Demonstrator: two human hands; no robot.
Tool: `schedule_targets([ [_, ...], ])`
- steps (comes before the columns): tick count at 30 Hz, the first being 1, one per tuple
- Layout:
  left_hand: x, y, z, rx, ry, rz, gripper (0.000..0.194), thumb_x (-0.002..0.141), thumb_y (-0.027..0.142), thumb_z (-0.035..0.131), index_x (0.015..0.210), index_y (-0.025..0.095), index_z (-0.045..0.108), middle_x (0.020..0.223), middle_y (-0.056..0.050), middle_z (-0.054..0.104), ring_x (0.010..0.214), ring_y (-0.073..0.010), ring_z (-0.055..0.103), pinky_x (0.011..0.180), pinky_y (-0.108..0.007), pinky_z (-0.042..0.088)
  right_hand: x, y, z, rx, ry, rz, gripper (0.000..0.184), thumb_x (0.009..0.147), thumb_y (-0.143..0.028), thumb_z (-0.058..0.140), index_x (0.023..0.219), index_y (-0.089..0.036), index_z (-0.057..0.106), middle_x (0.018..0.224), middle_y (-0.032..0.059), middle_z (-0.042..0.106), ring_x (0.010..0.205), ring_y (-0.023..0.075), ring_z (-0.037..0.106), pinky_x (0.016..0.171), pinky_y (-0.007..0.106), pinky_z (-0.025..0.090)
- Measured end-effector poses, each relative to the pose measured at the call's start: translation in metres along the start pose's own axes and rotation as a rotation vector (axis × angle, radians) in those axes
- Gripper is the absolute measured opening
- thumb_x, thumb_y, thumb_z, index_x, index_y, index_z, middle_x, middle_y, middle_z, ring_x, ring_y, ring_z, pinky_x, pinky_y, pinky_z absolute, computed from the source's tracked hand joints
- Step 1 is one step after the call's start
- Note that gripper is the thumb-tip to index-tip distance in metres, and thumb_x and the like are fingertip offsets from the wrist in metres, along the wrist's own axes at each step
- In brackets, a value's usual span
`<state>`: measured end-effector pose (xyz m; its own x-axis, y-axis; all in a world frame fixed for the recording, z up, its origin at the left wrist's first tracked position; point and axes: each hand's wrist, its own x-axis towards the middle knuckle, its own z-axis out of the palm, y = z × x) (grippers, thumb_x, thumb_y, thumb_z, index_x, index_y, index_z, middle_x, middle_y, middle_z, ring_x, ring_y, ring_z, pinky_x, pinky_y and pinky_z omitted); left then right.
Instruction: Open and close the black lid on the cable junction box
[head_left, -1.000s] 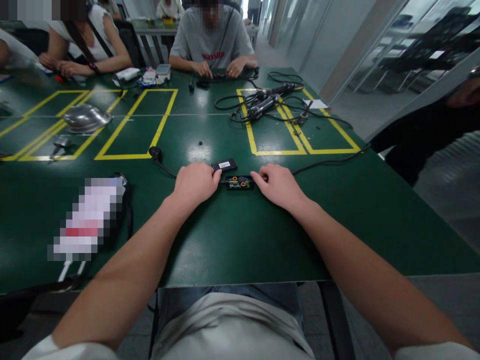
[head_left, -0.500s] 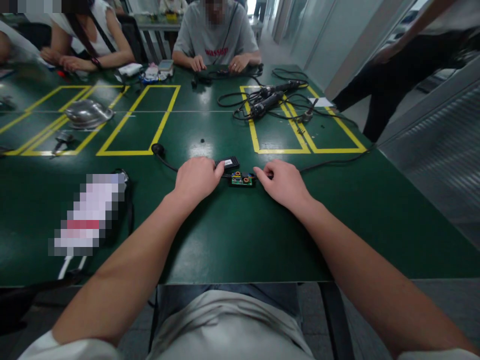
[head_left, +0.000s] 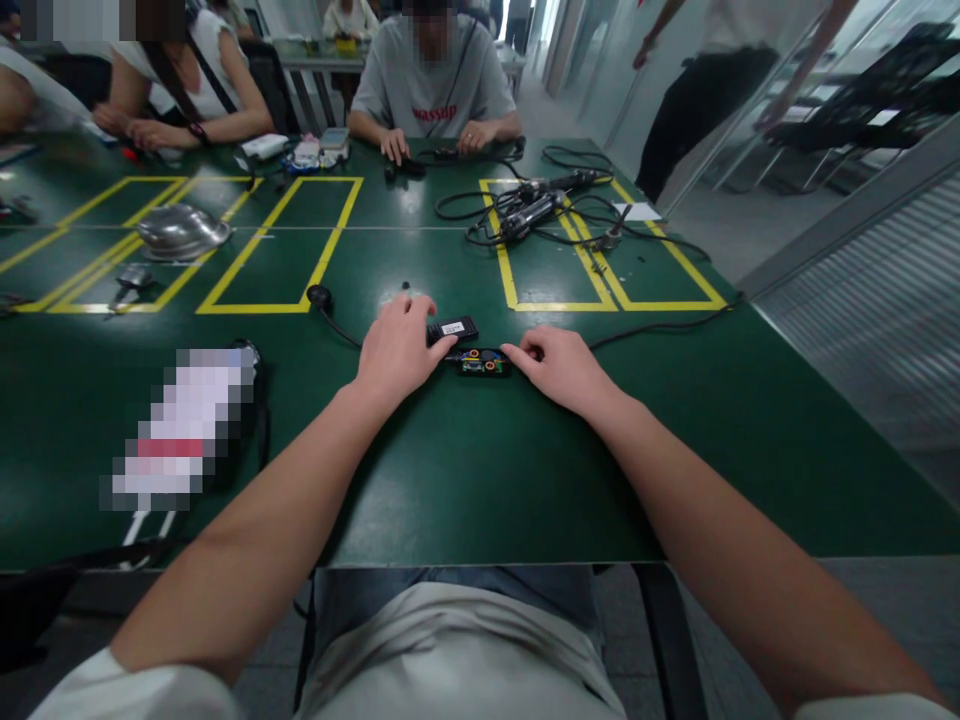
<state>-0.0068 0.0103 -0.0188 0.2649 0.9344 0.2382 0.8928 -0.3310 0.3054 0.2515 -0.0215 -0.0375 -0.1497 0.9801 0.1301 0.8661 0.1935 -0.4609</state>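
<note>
A small circuit board [head_left: 473,366] with copper-ringed coils sits in an open black plastic housing [head_left: 495,375] on the table in front of me. At the housing's left end is my left hand [head_left: 399,345], its fingers raised and spread and its thumb reaching toward the housing. My right hand [head_left: 566,365] is closed round the black cable [head_left: 645,327] at the right end, fingertips partly hidden. Just behind the housing lies its ribbed black cover [head_left: 466,326] with a white label. Another cable [head_left: 341,333] runs from under my left hand to a round black plug [head_left: 319,297].
Yellow tape outlines mark the green table [head_left: 480,480]. Black corded tools [head_left: 532,215] lie tangled at the back right, and a metal bowl-like part [head_left: 182,232] sits back left. A blurred-out object [head_left: 184,425] is at left. Several people are around the table.
My left hand's fingers have lifted and spread from a curled grip. The board appears lower inside its housing. A standing person at the right has moved farther back.
</note>
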Motion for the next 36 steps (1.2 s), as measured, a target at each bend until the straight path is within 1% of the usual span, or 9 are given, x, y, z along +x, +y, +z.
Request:
schedule_targets([
  [2,0.003,-0.007,0.006,-0.082,-0.001,0.076,0.044,0.106,0.033,0.079,0.148,0.021,0.074,0.149,-0.016,0.075,0.136,-0.0354,0.068,0.122,-0.050,0.053,0.000,0.000,0.000,0.010,0.007,-0.005,0.038,0.110,-0.045,0.069,0.078,-0.024,0.067,0.086,0.0073,0.072,0.081,0.0243,0.063,0.077,0.038,0.046],
  [6,0.009,-0.013,0.011,-0.179,-0.111,0.106,0.037,0.109,0.026,0.071,0.145,0.024,0.081,0.145,-0.012,0.082,0.135,-0.0339,0.071,0.123,-0.049,0.052,-0.001,-0.002,0.000,0.012,0.007,0.005,0.031,0.109,-0.043,0.068,0.084,-0.024,0.070,0.088,0.0072,0.074,0.080,0.0245,0.064,0.077,0.037,0.046],
  [10,0.006,-0.007,0.005,-0.199,-0.072,0.228,0.039,0.110,0.024,0.068,0.147,0.022,0.080,0.147,-0.012,0.082,0.138,-0.0315,0.071,0.126,-0.049,0.049,-0.001,-0.003,0.003,0.000,0.016,0.006,0.024,0.111,-0.035,0.059,0.096,-0.023,0.074,0.092,0.0092,0.078,0.086,0.0278,0.069,0.079,0.038,0.046],
  [13,-0.001,-0.002,-0.001,-0.273,-0.045,0.329,0.042,0.111,0.028,0.066,0.151,0.024,0.078,0.148,-0.011,0.081,0.138,-0.0303,0.071,0.124,-0.048,0.051,0.000,-0.001,0.006,0.010,0.029,0.023,0.030,0.113,-0.026,0.047,0.110,-0.022,0.077,0.100,0.0114,0.081,0.092,0.0300,0.072,0.084,0.039,0.048],
  [16,-0.006,0.001,-0.005,-0.330,-0.044,0.392,0.044,0.107,0.033,0.072,0.149,0.024,0.080,0.144,-0.010,0.083,0.132,-0.0304,0.074,0.120,-0.047,0.055,0.000,0.002,0.008,0.026,0.048,0.027,0.035,0.113,-0.022,0.044,0.120,-0.021,0.078,0.104,0.0127,0.083,0.093,0.0307,0.073,0.086,0.039,0.049],
  [21,-0.004,0.002,-0.004,-0.265,-0.219,0.450,0.041,0.104,0.027,0.074,0.144,0.026,0.084,0.140,-0.010,0.085,0.128,-0.0314,0.076,0.120,-0.051,0.054,0.000,0.003,0.010,0.025,0.073,0.011,0.032,0.111,-0.023,0.048,0.116,-0.023,0.080,0.106,0.0110,0.084,0.093,0.0301,0.074,0.087,0.038,0.051],
  [30,-0.004,0.004,-0.003,-0.230,-0.256,0.416,0.043,0.104,0.024,0.075,0.146,0.027,0.083,0.143,-0.009,0.085,0.131,-0.0313,0.075,0.122,-0.052,0.053,0.000,-0.002,0.008,-0.009,0.039,0.023,0.031,0.113,-0.027,0.050,0.113,-0.023,0.080,0.112,0.0132,0.085,0.104,0.0327,0.077,0.087,0.039,0.050],
  [33,-0.003,0.005,-0.002,-0.307,-0.264,0.378,0.041,0.102,0.024,0.076,0.143,0.027,0.083,0.139,-0.008,0.086,0.130,-0.0304,0.077,0.122,-0.050,0.054,0.000,-0.002,0.007,0.001,0.029,0.019,0.033,0.114,-0.027,0.048,0.113,-0.023,0.080,0.113,0.0126,0.085,0.105,0.0323,0.077,0.088,0.038,0.050],
  [36,0.001,0.003,-0.001,-0.455,-0.231,0.254,0.038,0.103,0.024,0.074,0.141,0.022,0.083,0.138,-0.009,0.086,0.122,-0.0280,0.079,0.110,-0.043,0.061,0.000,-0.001,0.006,0.021,0.035,0.019,0.032,0.113,-0.027,0.048,0.112,-0.023,0.079,0.113,0.0123,0.085,0.103,0.0315,0.075,0.088,0.038,0.049],
])
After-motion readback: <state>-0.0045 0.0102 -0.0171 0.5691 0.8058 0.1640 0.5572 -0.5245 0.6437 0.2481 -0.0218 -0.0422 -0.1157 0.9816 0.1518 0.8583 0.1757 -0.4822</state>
